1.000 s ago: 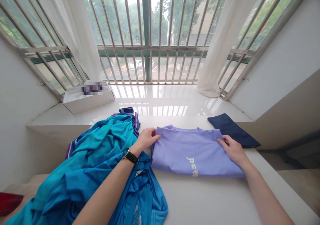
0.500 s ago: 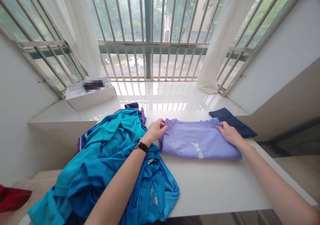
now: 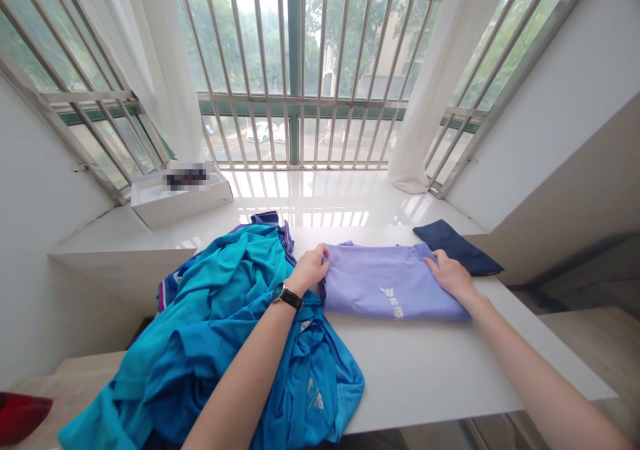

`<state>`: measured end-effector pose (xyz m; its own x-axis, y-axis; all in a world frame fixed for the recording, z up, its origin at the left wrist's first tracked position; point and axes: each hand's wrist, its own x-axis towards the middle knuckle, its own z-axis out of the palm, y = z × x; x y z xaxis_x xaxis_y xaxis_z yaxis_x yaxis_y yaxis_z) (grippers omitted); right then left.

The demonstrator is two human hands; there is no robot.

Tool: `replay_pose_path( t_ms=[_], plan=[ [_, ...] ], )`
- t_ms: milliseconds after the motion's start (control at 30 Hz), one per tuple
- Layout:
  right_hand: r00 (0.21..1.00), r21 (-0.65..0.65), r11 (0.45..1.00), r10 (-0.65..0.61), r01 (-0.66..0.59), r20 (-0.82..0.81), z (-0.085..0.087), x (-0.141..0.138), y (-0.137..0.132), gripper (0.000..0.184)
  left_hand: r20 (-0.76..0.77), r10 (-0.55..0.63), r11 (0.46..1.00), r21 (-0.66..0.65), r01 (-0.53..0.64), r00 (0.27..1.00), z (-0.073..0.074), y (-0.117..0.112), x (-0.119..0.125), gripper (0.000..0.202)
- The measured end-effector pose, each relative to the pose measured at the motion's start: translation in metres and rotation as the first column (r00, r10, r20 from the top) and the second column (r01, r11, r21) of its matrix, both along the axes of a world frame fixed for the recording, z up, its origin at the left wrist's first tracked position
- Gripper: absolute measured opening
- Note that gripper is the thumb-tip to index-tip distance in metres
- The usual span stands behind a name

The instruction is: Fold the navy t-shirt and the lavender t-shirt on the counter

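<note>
A lavender shirt [image 3: 370, 277] with white lettering lies folded into a flat rectangle on the white table [image 3: 425, 363]. My left hand [image 3: 311, 267] pinches its upper left corner between thumb and fingers. At the upper right corner, my right hand [image 3: 450, 274] grips the cloth, thumb on top. To the left spreads a loose heap of teal and blue clothes [image 3: 225, 317], partly under my left forearm. Behind my right hand lies a folded navy garment [image 3: 457, 247], close to the lavender shirt.
On the windowsill [image 3: 320, 197] at the back left stands a white box [image 3: 183, 200] with a blurred dark item on it. White curtains [image 3: 413, 150] hang before the barred window. Something red [image 3: 23, 417] shows at the lower left edge.
Both hands keep hold of the lavender shirt's upper corners. My right hand has shifted slightly inward along the edge. The camera view has moved a little.
</note>
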<state>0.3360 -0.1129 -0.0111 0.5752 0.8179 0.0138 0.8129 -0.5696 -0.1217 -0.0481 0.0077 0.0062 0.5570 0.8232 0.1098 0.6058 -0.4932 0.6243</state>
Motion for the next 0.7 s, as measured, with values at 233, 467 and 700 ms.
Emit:
replay_pose_path(
  t_ms=[233,467,700],
  plan=[
    [1.000,0.063,0.998,-0.012,0.012,-0.011,-0.006,0.006,-0.002,0.042,0.006,0.031,0.999,-0.011,-0.031,0.999,0.001,0.001,-0.002,0.012],
    [1.000,0.095,0.995,0.000,0.001,-0.007,-0.010,0.008,-0.002,0.041,-0.108,0.083,0.997,0.001,-0.083,0.991,0.007,-0.002,-0.004,0.014],
    [1.000,0.127,0.992,0.020,-0.022,0.012,-0.009,0.009,0.000,0.037,-0.114,0.091,0.996,0.013,-0.090,0.989,0.005,0.000,0.000,0.015]
  ],
)
